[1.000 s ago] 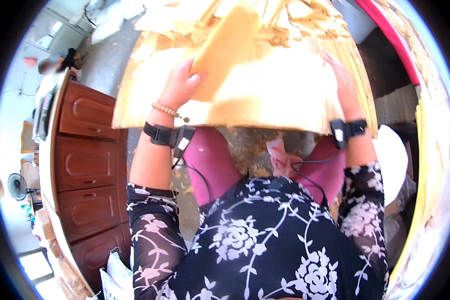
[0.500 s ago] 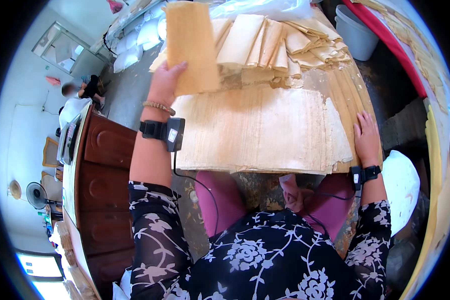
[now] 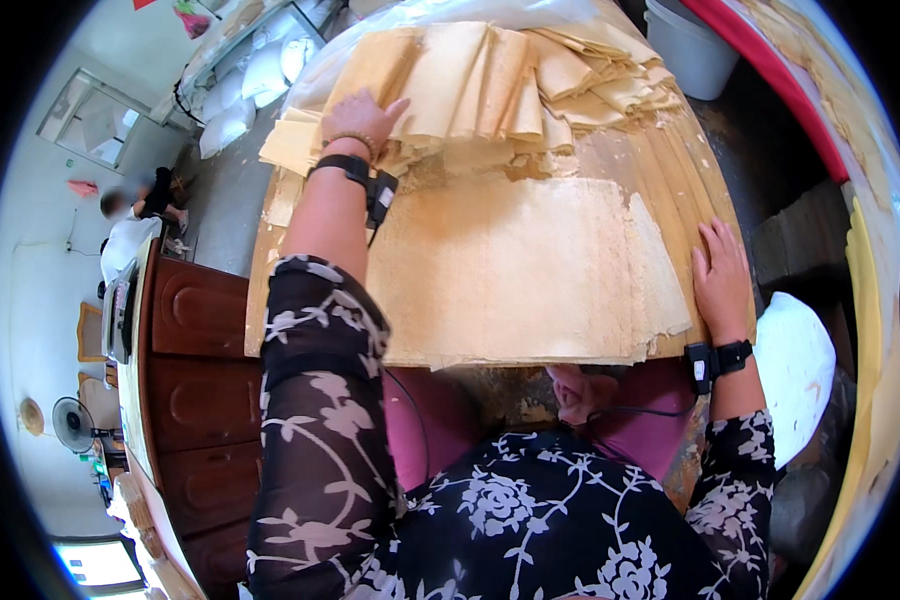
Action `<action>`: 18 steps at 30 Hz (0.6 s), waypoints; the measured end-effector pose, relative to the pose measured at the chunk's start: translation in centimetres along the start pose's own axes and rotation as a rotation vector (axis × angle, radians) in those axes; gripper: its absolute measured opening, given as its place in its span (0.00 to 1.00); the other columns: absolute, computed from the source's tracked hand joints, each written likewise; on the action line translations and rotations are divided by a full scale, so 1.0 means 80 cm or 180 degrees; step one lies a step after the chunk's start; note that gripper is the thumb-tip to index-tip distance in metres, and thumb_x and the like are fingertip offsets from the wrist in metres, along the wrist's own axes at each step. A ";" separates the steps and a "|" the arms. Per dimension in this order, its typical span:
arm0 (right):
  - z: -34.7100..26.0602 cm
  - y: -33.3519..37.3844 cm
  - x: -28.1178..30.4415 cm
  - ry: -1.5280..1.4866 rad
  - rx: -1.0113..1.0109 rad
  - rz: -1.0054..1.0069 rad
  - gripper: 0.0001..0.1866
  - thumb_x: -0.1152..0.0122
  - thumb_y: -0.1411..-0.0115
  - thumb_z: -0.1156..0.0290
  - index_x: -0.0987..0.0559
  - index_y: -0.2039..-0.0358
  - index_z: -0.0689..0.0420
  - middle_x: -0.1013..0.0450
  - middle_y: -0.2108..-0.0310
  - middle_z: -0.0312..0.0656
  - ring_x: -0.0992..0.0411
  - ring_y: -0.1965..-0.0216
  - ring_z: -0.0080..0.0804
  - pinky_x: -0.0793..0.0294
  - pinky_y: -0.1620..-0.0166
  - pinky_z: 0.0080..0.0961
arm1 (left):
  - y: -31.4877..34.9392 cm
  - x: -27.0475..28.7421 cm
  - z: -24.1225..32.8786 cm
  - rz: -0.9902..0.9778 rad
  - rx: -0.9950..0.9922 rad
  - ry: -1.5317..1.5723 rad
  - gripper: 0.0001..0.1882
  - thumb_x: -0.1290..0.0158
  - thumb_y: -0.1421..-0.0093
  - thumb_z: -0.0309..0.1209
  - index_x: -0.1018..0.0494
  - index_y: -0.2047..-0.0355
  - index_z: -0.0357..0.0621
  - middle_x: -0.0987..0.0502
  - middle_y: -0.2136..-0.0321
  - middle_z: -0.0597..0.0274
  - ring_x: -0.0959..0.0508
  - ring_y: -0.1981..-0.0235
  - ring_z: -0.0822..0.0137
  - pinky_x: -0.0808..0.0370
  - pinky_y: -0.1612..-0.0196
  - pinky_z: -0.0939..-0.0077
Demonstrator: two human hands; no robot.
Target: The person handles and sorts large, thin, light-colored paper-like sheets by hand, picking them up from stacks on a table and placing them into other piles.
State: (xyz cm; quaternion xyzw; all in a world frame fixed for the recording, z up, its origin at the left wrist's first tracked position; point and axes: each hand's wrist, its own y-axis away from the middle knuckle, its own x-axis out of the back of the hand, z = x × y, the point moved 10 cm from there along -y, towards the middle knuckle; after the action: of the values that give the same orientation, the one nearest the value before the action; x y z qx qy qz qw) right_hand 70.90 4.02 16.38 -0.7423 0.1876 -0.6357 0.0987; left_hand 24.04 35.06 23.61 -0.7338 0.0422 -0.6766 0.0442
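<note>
My left hand [image 3: 363, 118] lies with fingers spread on the near end of a folded tan sheet [image 3: 378, 66], at the left of a row of similar folded sheets [image 3: 454, 80]. Nearer to me a flat stack of thin, pale tan sheets [image 3: 515, 270] with ragged edges lies along the table's front edge. What the sheets are made of I cannot make out. My right hand [image 3: 722, 282] rests flat and open on the wooden table [image 3: 685, 170], just right of the stack, with nothing in it.
Crumpled clear plastic [image 3: 440, 15] lies behind the folded sheets. A white bucket [image 3: 692, 45] stands past the table's far right corner, and a white sack [image 3: 795, 380] is by my right forearm. Reddish-brown cabinets [image 3: 205, 310] flank the left. A person [image 3: 135, 225] sits far left.
My left hand held a folded tan sheet up above the stack; that sheet now lies at the row's left end, under my spread fingers. My right hand stays on the table.
</note>
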 end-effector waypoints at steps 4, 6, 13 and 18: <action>-0.006 -0.005 -0.004 0.0054 0.0078 0.0077 0.19 0.43 0.38 0.67 0.25 0.46 0.54 0.32 0.40 0.45 0.37 0.37 0.45 0.41 0.34 0.41 | 0.027 0.051 -0.029 0.0986 -0.0444 0.0028 0.38 0.50 0.41 0.62 0.29 0.47 0.39 0.25 0.49 0.43 0.25 0.47 0.47 0.27 0.46 0.57; 0.000 -0.004 -0.003 -0.0023 0.0165 0.0168 0.19 0.44 0.38 0.65 0.25 0.46 0.54 0.30 0.41 0.46 0.35 0.38 0.45 0.38 0.36 0.40 | 0.085 0.085 0.013 0.2018 -0.1113 -0.0173 0.32 0.46 0.40 0.53 0.29 0.47 0.39 0.24 0.51 0.42 0.24 0.50 0.47 0.26 0.47 0.57; 0.020 -0.010 -0.020 -0.0027 0.0238 0.0315 0.19 0.45 0.36 0.60 0.23 0.47 0.53 0.30 0.41 0.45 0.35 0.38 0.42 0.39 0.36 0.38 | 0.402 0.002 0.206 0.0039 -0.2599 0.1325 0.26 0.35 0.46 0.45 0.24 0.50 0.47 0.22 0.51 0.55 0.24 0.48 0.53 0.27 0.45 0.63; 0.025 -0.017 -0.016 -0.0640 0.0138 -0.0024 0.19 0.45 0.36 0.61 0.22 0.49 0.56 0.26 0.46 0.47 0.29 0.44 0.44 0.32 0.42 0.33 | 0.440 -0.001 0.212 0.0323 -0.2607 0.1533 0.17 0.39 0.47 0.44 0.24 0.62 0.48 0.23 0.63 0.60 0.24 0.60 0.55 0.24 0.56 0.62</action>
State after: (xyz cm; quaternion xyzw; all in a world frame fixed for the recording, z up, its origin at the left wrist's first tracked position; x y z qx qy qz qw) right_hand 72.89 5.58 15.40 -0.8007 0.1601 -0.5623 0.1306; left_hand 40.89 0.25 17.85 -0.5102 0.3502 -0.7521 -0.2267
